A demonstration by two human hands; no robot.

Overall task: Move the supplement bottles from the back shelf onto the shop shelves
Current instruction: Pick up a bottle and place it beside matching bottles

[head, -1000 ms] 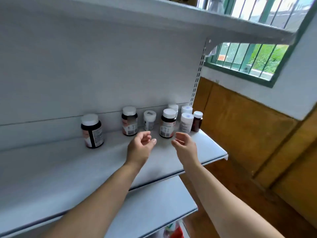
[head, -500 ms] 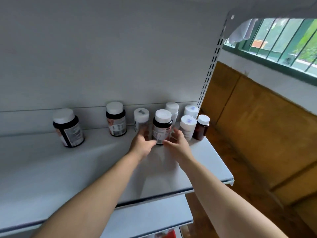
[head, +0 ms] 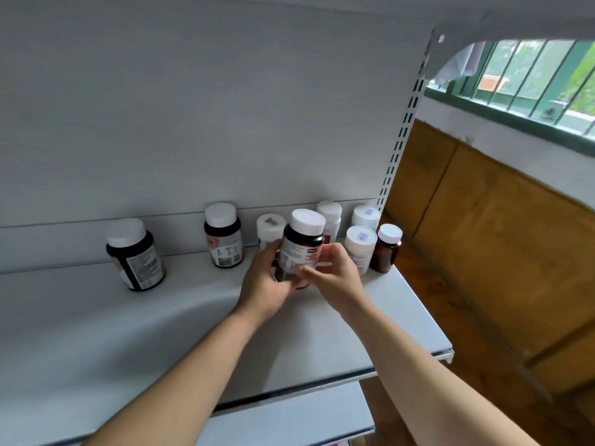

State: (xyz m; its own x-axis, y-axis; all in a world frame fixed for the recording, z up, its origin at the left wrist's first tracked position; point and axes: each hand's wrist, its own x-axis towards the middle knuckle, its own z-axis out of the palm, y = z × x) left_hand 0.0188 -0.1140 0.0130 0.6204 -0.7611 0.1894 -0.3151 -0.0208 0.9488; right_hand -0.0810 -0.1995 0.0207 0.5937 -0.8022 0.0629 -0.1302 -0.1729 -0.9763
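Note:
Both hands hold one dark supplement bottle (head: 301,244) with a white cap, tilted and lifted just off the white shelf (head: 135,320). My left hand (head: 265,284) grips its lower left side; my right hand (head: 333,278) pinches its lower right side. Along the back wall stand a large dark bottle (head: 135,254), a second dark bottle (head: 223,239), a white bottle (head: 269,230) partly hidden behind the held one, two more white bottles (head: 330,217) (head: 365,217), a white bottle (head: 360,247) in front, and a small brown bottle (head: 386,249).
A slotted white upright (head: 402,130) marks the shelf's right end. A lower white shelf (head: 289,420) juts out beneath. Wooden wall panels (head: 499,236) and a green barred window (head: 528,75) lie to the right. An upper shelf bracket (head: 483,24) hangs overhead.
Both hands reached forward to the bottles, closed round the dark white-capped bottle and lifted and tilted it off the shelf. The view has moved closer.

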